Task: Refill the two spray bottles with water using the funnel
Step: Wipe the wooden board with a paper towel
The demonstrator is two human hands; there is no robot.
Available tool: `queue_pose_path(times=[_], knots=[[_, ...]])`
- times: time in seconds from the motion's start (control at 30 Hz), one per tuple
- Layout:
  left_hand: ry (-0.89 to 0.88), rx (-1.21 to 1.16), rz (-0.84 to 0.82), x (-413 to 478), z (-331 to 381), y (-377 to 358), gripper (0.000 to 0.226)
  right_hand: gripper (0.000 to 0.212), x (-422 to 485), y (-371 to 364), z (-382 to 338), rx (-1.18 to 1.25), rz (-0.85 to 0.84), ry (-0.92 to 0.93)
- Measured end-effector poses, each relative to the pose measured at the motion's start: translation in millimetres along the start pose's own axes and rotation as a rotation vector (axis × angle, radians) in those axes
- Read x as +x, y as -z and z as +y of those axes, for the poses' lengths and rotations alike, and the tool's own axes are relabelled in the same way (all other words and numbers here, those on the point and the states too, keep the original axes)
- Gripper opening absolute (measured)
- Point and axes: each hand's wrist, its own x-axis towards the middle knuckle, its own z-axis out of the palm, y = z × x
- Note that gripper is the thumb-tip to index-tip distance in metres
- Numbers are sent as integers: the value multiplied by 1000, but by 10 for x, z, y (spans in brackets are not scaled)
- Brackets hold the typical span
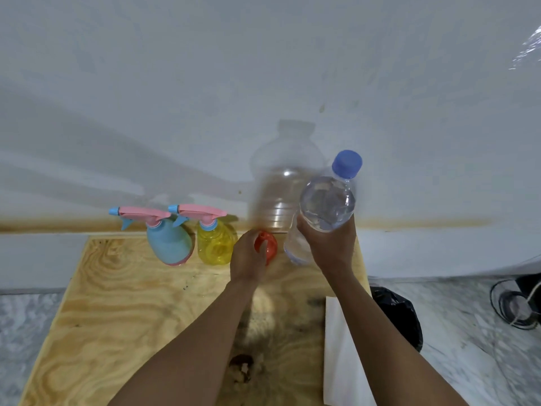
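Observation:
Two spray bottles stand at the back of the plywood table, both with pink trigger heads screwed on: a blue one on the left and a clear yellow one beside it. Right of them my left hand grips the red funnel on the table. My right hand holds a clear water bottle with a blue cap, lifted off the table and tilted towards the camera. The bottle's cap is on.
A large clear jug, blurred, stands against the white wall behind the funnel. A white sheet lies at the table's right edge. A black bag and cables lie on the marble floor to the right.

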Motion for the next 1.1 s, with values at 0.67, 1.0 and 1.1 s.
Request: queue_pose_path(times=[0.67, 1.0, 1.1], knots=[[-4, -37, -36, -24, -222, -74, 41, 92, 55, -55, 112, -210, -34, 28], [68, 172, -225, -947, -337, 85, 58, 40, -797, 700, 524, -495, -51, 39], [47, 297, -303, -1347, -465, 32, 63, 29, -1261, 928, 724, -641, -75, -120]])
